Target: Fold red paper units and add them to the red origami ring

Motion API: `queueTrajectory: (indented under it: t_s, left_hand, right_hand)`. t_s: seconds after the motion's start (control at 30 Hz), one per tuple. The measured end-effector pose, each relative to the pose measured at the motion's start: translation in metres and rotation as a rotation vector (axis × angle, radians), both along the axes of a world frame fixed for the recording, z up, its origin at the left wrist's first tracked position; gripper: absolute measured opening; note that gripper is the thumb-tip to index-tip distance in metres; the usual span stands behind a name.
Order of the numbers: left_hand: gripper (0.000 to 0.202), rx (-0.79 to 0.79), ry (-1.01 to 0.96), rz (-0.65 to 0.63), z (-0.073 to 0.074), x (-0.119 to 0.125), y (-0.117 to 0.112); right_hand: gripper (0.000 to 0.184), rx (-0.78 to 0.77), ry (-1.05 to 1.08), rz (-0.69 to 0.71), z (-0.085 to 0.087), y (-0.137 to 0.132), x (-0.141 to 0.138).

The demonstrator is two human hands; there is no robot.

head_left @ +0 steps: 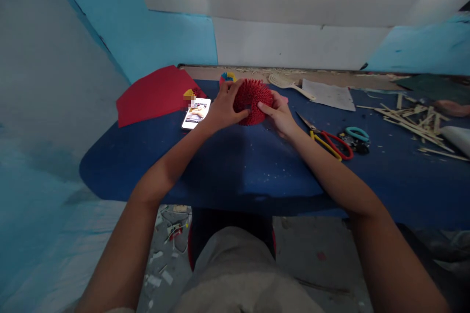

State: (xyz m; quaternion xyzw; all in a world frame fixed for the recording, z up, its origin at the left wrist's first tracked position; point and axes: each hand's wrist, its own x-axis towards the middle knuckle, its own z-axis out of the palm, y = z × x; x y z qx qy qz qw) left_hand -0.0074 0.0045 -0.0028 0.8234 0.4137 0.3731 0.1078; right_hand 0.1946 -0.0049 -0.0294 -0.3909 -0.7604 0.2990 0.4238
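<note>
A red spiky ring (254, 92), which looks built from many small folded paper pieces, is held up over the blue table by both hands. My left hand (224, 107) grips its left side, thumb reaching toward the middle opening. On the right side, my right hand (281, 115) pinches the ring with its thumb across the front. Just behind the left fingers sits a small blue, yellow and pink spiky piece (228, 77). A phone (196, 113) with a lit screen lies left of my left hand, beside a small yellow and dark red piece (190, 93).
A red sheet (154, 95) covers the table's back left. To the right lie red-and-yellow-handled scissors (332, 144), a teal-handled tool (357, 134), a pale hairbrush (290, 85), white paper (328, 94) and scattered thin sticks (418, 120). The blue table's (220, 176) front edge is near my lap.
</note>
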Motion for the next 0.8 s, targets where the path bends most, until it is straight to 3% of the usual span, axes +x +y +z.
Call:
queueTrajectory:
  t_s: [0.17,0.5,0.67,0.8]
  left_hand:
    - [0.077,0.012,0.004,0.026,0.001,0.002,-0.003]
    - [0.073,0.001,0.012,0.162,-0.005,0.011,-0.015]
    - [0.07,-0.018,0.018,0.139,-0.004,0.008,-0.011]
    - [0.068,0.003,0.004,0.114,-0.004,0.008,-0.011]
  right_hand:
    - [0.057,-0.088,0.235,-0.094,0.0,-0.001,-0.001]
    - [0.073,-0.116,0.212,-0.062,-0.004,-0.005,-0.007]
    - [0.067,-0.096,0.14,-0.059,-0.005,-0.004,-0.005]
    - [0.064,-0.111,0.206,-0.036,-0.003,-0.005,-0.005]
